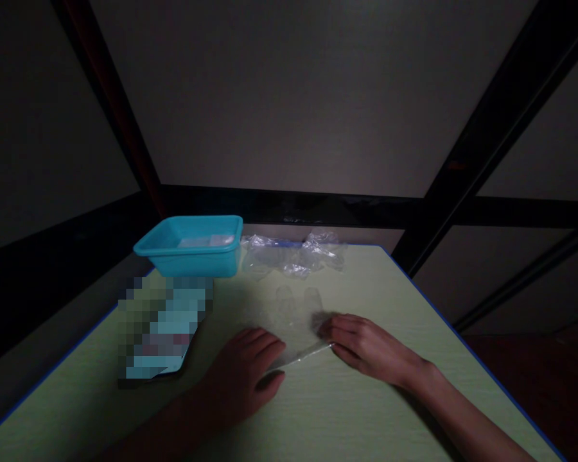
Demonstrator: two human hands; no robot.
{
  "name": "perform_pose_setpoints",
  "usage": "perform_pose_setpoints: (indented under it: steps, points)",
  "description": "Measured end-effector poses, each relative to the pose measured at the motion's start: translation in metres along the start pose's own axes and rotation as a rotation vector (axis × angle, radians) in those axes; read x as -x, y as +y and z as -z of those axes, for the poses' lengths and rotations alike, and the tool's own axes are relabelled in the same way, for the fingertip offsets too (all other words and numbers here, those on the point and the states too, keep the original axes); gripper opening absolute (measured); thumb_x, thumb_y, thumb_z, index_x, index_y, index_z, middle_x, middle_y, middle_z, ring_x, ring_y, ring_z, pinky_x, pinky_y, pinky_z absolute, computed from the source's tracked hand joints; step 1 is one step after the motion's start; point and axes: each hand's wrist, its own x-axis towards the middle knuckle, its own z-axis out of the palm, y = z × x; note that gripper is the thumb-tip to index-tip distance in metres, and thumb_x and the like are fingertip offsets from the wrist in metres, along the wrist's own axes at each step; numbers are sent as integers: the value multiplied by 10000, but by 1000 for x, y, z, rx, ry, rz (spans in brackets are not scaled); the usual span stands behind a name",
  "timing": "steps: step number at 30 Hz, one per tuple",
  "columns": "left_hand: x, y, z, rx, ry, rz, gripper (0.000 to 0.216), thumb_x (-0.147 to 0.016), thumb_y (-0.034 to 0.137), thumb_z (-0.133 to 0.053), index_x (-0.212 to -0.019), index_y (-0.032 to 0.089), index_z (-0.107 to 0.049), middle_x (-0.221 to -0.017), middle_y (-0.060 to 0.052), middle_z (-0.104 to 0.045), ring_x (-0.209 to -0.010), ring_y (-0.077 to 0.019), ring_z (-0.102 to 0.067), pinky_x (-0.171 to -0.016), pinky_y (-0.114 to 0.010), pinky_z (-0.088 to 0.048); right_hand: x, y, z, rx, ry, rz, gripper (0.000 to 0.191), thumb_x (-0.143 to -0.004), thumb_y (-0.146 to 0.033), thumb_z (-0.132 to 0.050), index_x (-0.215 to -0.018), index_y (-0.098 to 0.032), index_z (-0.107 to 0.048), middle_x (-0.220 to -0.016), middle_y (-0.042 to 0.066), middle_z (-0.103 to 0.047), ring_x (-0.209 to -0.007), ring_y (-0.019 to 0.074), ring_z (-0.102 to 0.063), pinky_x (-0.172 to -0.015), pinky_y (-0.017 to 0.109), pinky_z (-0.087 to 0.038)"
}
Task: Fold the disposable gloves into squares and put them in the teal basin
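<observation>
A clear, thin plastic glove (pixel 291 324) lies flat on the table, its finger shapes pointing away from me. My right hand (pixel 359 340) has bent fingers closed on the right corner of its near edge. At the left end of that edge rests my left hand (pixel 248 369), thumb and fingers apart, with the fingers over the film. Part of the glove is hidden under both hands.
A turquoise plastic basin (pixel 197 263) with pale contents stands at the back left. Crumpled clear plastic (pixel 293 256) lies along the far edge. A blurred-out flat item (pixel 173 327) lies left of my hands. The table (pixel 390 289) has a blue rim, with a wall behind.
</observation>
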Motion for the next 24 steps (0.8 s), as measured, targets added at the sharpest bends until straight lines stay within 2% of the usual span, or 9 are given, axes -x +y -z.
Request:
perform_pose_setpoints:
  steps: [5,12,19,24]
  points:
    - [0,-2,-1,-8,-21,0,182,-681,118,-581,-855,172,-581,-837,-50,-660,-752,-200,-598,-700,-333,-498,4,5,-1,-47,35,-11,227,-914,-187,-389,-825,-141,-592,-803,70,-604,-730,164,-572,-665,278,-485]
    - [0,-3,1,-22,-30,-25,96,-705,113,-560,-777,174,-576,-815,-44,-656,-742,-189,-591,-694,-317,-499,5,8,-2,-86,71,23,339,-946,-268,-327,-819,-134,-611,-797,80,-623,-719,165,-592,-644,280,-487]
    - [0,-4,3,-39,-51,-40,58,-740,143,-561,-785,173,-581,-820,-45,-655,-751,-187,-590,-692,-316,-500,6,9,-1,-98,76,34,331,-946,-267,-330,-883,-141,-629,-888,89,-644,-818,169,-607,-721,305,-506]
    - [-2,-3,5,-63,-64,-53,109,-776,109,-500,-806,171,-584,-830,-48,-661,-768,-182,-597,-722,-321,-501,6,9,4,-94,55,0,316,-943,-257,-340,-865,-136,-621,-837,82,-629,-768,169,-596,-694,314,-500]
